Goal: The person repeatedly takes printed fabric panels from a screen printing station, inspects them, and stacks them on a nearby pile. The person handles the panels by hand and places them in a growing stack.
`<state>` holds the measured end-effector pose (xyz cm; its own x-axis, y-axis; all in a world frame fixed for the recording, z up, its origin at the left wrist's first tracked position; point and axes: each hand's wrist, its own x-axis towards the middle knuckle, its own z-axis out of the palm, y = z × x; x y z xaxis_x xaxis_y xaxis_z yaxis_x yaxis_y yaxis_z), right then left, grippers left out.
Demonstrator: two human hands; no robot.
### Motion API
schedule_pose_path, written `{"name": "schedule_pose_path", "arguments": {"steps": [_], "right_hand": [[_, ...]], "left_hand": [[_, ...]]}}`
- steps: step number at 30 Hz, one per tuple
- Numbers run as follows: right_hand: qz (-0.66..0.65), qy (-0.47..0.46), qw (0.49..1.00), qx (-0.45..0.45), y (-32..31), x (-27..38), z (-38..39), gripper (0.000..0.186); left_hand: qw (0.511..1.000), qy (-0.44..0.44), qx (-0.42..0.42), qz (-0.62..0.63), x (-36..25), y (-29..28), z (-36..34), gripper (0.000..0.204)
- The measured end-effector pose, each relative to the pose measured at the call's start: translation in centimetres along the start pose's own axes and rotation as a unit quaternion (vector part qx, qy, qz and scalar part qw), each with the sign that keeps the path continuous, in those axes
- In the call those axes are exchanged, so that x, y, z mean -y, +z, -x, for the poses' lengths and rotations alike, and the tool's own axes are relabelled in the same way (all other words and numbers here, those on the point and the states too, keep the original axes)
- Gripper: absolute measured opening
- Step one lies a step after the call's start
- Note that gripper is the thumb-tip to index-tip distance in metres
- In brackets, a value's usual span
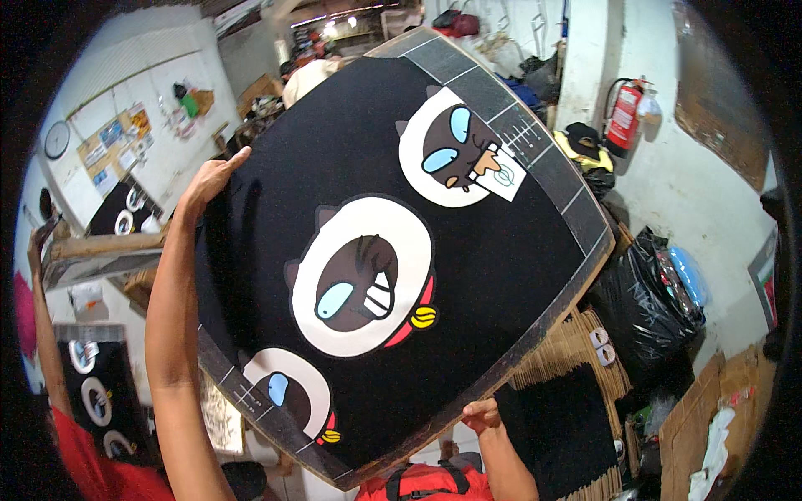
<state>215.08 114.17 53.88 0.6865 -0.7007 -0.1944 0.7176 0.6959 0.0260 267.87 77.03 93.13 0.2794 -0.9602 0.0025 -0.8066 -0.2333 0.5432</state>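
Observation:
A large board [568,188] with a dark, white-lined rim fills the middle, tilted. Black fabric [251,250] covers most of it, printed with cartoon cat faces ringed in white. A middle face [359,275] lies between an upper right one [447,150] and a lower left one [288,388]. My left hand [213,179] grips the board's far left edge, its thumb or a finger stretched along the fabric; the other fingers are hidden. My right hand [480,413] holds the near edge from below, with the fingers curled and partly hidden behind the board.
At the left, a person's raised arm [50,334] with a red sleeve stands beside similar printed black pieces [100,392]. Stacked boards and dark fabric [560,417] lie at lower right, near a black plastic bag [647,284]. A red fire extinguisher [624,117] hangs on the wall.

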Motion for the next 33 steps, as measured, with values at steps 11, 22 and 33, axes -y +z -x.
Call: {"name": "schedule_pose_path", "arguments": {"steps": [11,22,33], "right_hand": [[0.192,-0.051,0.931,-0.307,4.5,-6.7,4.1,0.042],[0.659,-0.124,0.730,-0.130,37.3,-1.4,10.6,0.051],[0.777,0.259,0.528,-0.223,25.7,4.2,6.4,0.040]], "left_hand": [[0.978,0.196,-0.072,0.005,-12.4,5.5,5.5,0.062],[0.794,0.600,-0.012,0.100,-15.7,13.0,19.8,0.052],[0.663,0.735,0.027,0.142,-15.6,17.7,24.7,0.063]]}}
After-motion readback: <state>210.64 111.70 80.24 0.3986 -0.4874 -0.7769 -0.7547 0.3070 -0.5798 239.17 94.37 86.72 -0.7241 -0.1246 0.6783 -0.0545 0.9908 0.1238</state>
